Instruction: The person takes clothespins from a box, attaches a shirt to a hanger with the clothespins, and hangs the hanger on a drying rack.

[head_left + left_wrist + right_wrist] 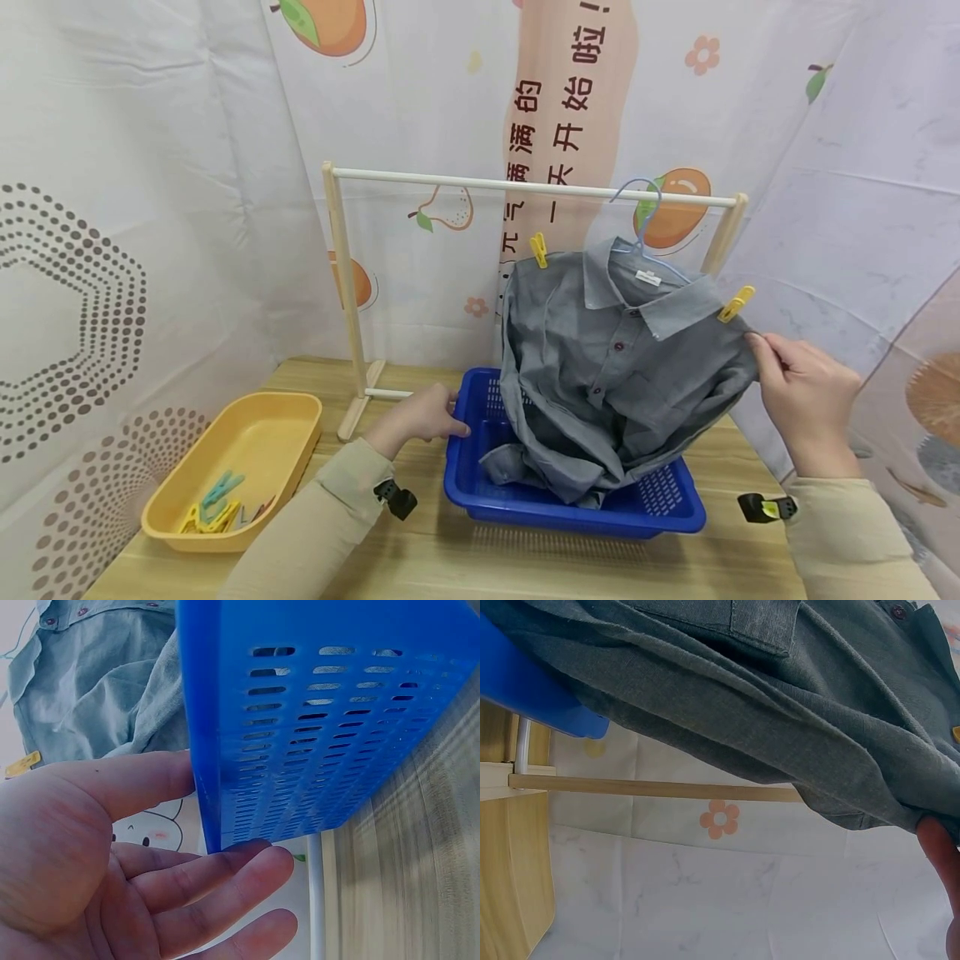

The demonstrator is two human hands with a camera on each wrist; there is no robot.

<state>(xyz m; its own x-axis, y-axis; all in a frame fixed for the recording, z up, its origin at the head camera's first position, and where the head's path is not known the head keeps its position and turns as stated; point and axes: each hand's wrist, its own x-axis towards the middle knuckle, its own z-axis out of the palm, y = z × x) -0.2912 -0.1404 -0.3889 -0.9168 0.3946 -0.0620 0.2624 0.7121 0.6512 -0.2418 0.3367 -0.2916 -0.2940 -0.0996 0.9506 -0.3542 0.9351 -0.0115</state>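
A grey button-up shirt (645, 358) hangs on a light blue hanger (647, 218) hooked over the rack's rod. Yellow clothespins (538, 250) are clipped at both shoulders, and the shirt's lower part bunches inside a blue basket (577, 521). With thumb and fingers, my right hand (810, 392) pinches the shirt near the shoulder at right, pulling the cloth outward; its thumb (939, 855) shows against the fabric. At the basket's left rim, my left hand (423, 414) holds the edge, thumb at the rim and fingers beyond the far corner in the left wrist view.
A drying rack with a white rod (465, 181) and wooden posts stands behind the basket. To the left, a yellow tray (262, 412) holds several clothespins (213, 508) on the wooden table (420, 550). Printed curtains (420, 92) surround the table.
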